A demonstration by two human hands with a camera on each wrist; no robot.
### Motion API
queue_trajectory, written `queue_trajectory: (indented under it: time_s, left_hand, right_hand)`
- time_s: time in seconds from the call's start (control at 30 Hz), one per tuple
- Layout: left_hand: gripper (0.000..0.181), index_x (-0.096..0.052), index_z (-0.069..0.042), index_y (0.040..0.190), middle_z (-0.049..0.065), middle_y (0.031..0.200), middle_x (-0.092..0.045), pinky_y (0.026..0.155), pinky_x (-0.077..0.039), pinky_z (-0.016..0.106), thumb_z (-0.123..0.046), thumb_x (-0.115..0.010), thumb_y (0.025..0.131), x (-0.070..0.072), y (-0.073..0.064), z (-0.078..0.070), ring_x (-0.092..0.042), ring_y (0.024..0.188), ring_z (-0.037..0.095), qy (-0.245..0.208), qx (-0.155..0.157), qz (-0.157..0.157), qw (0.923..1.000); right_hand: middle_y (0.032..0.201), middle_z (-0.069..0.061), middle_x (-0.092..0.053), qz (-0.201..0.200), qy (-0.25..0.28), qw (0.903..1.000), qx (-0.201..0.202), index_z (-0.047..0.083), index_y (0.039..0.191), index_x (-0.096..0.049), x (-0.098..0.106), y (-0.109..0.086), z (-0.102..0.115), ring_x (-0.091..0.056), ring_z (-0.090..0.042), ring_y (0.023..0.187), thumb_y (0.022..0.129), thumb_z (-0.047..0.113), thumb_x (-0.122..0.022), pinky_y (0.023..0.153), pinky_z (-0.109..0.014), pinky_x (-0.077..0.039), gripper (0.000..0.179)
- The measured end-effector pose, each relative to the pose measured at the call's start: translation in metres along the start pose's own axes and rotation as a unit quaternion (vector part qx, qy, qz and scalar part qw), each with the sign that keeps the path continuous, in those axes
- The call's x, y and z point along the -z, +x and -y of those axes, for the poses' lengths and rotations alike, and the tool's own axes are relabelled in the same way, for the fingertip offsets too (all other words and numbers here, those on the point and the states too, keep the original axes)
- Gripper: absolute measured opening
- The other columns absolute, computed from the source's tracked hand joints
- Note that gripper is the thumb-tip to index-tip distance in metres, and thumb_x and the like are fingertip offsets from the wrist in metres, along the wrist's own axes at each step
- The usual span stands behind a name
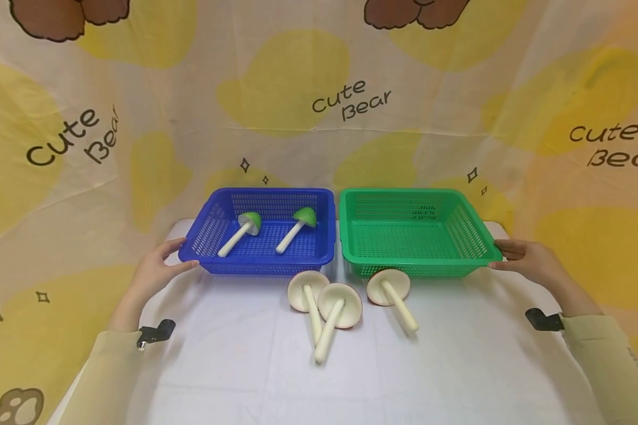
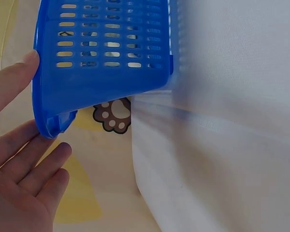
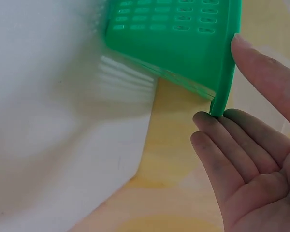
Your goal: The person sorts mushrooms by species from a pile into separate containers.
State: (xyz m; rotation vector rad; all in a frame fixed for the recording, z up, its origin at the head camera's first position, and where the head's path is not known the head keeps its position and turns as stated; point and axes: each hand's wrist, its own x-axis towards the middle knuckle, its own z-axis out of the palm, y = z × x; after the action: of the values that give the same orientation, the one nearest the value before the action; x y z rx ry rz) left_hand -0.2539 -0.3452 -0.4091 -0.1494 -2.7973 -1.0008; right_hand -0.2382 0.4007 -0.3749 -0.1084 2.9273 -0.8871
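Note:
My left hand [image 1: 159,268] holds the front left corner of a blue plastic basket [image 1: 266,260], thumb at the front rim and fingers at the side. In the left wrist view the thumb [image 2: 19,72] touches the rim. My right hand [image 1: 529,260] holds the front right corner of a green basket [image 1: 414,261] in the same way; its fingertips [image 3: 210,121] meet the rim's corner in the right wrist view. Two green-capped toy mushrooms [image 1: 252,223] [image 1: 304,217] lie in the blue basket. The green basket's inside shows only its bare floor.
Three toy mushrooms with red-edged caps lie on the white tablecloth [image 1: 218,366] before the baskets. Two of them [image 1: 308,295] [image 1: 340,307] overlap; the third [image 1: 390,289] lies to their right. A printed "Cute Bear" cloth [image 1: 276,82] hangs behind.

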Motion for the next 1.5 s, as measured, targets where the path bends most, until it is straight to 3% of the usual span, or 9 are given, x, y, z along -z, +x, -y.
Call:
queue_trajectory:
  time_s: [0.43, 0.53, 0.67, 0.77, 0.83, 0.93, 1.1, 1.23, 1.5]
  left_hand:
    - [0.078, -0.038, -0.002, 0.143, 0.027, 0.143, -0.040, 0.099, -0.032, 0.067, -0.042, -0.070, 0.084, 0.001, -0.001, -0.004, -0.035, 0.127, 0.055, 0.016, 0.003, 0.002, 0.9999]
    - [0.075, -0.039, -0.001, 0.142, 0.028, 0.141, -0.042, 0.098, -0.033, 0.067, -0.038, -0.070, 0.085, -0.003, -0.002, -0.007, -0.036, 0.126, 0.054, 0.018, -0.005, -0.015, 0.9997]
    - [0.061, -0.049, 0.000, 0.134, 0.026, 0.133, -0.052, 0.095, -0.039, 0.061, -0.023, -0.074, 0.083, -0.012, -0.009, -0.021, -0.046, 0.121, 0.046, 0.003, -0.057, -0.093, 0.9940]
    - [0.053, -0.058, 0.000, 0.125, 0.019, 0.120, -0.062, 0.091, -0.048, 0.038, -0.011, -0.078, 0.078, -0.022, -0.015, -0.040, -0.057, 0.110, 0.029, -0.017, -0.119, -0.154, 0.9807]
    - [0.050, -0.062, -0.003, 0.121, 0.014, 0.110, -0.067, 0.083, -0.048, 0.023, -0.006, -0.080, 0.074, -0.031, -0.019, -0.054, -0.060, 0.099, 0.016, -0.036, -0.155, -0.167, 0.9729]
    - [0.047, -0.064, -0.006, 0.117, 0.010, 0.101, -0.070, 0.074, -0.047, 0.013, -0.006, -0.081, 0.073, -0.047, -0.025, -0.073, -0.061, 0.089, 0.010, -0.070, -0.187, -0.142, 0.9695]
    - [0.043, -0.065, -0.011, 0.117, 0.003, 0.100, -0.071, 0.073, -0.052, 0.025, -0.014, -0.080, 0.076, -0.077, -0.035, -0.103, -0.063, 0.090, 0.023, -0.118, -0.181, -0.057, 0.9748]
    - [0.043, -0.065, -0.013, 0.116, -0.003, 0.100, -0.070, 0.073, -0.054, 0.032, -0.021, -0.080, 0.076, -0.100, -0.040, -0.120, -0.063, 0.090, 0.024, -0.125, -0.171, -0.008, 0.9773]
    - [0.044, -0.066, -0.007, 0.111, 0.008, 0.099, -0.070, 0.070, -0.055, 0.028, -0.026, -0.081, 0.075, -0.141, -0.045, -0.141, -0.063, 0.085, 0.021, -0.149, -0.159, 0.076, 0.9730]
  right_hand:
    - [0.128, -0.029, -0.053, 0.008, 0.017, 0.9997, -0.014, -0.003, 0.141, -0.039, -0.001, 0.003, -0.006, -0.046, -0.050, 0.121, 0.085, 0.044, -0.068, 0.095, -0.064, -0.040, 0.079]
    - [0.127, -0.029, -0.054, 0.012, 0.017, 0.9996, -0.021, -0.003, 0.141, -0.039, 0.000, 0.002, -0.006, -0.042, -0.052, 0.124, 0.085, 0.045, -0.068, 0.094, -0.065, -0.040, 0.079]
    - [0.128, -0.027, -0.054, 0.023, 0.020, 0.9990, -0.034, -0.003, 0.142, -0.038, 0.001, 0.002, -0.005, -0.034, -0.054, 0.128, 0.083, 0.047, -0.068, 0.095, -0.066, -0.037, 0.083]
    - [0.129, -0.025, -0.053, 0.030, 0.023, 0.9984, -0.043, -0.003, 0.142, -0.037, 0.003, 0.002, -0.005, -0.031, -0.054, 0.130, 0.082, 0.050, -0.068, 0.096, -0.067, -0.035, 0.086]
    - [0.131, -0.024, -0.052, 0.033, 0.024, 0.9980, -0.048, -0.002, 0.143, -0.037, 0.005, 0.003, -0.006, -0.030, -0.054, 0.131, 0.082, 0.052, -0.068, 0.097, -0.068, -0.033, 0.087]
    - [0.132, -0.024, -0.052, 0.035, 0.022, 0.9979, -0.050, -0.001, 0.143, -0.037, 0.006, 0.002, -0.007, -0.029, -0.054, 0.131, 0.081, 0.052, -0.068, 0.097, -0.068, -0.033, 0.087]
    - [0.131, -0.024, -0.052, 0.034, 0.022, 0.9980, -0.049, -0.002, 0.142, -0.037, 0.007, 0.002, -0.007, -0.031, -0.053, 0.130, 0.081, 0.052, -0.068, 0.097, -0.067, -0.034, 0.087]
    - [0.132, -0.025, -0.051, 0.038, 0.026, 0.9977, -0.049, -0.002, 0.143, -0.036, 0.007, 0.002, -0.005, -0.030, -0.054, 0.131, 0.081, 0.052, -0.068, 0.098, -0.067, -0.034, 0.088]
    - [0.134, -0.024, -0.049, 0.042, 0.029, 0.9975, -0.049, -0.002, 0.143, -0.037, 0.006, 0.004, -0.002, -0.030, -0.053, 0.131, 0.081, 0.052, -0.069, 0.099, -0.067, -0.033, 0.088]
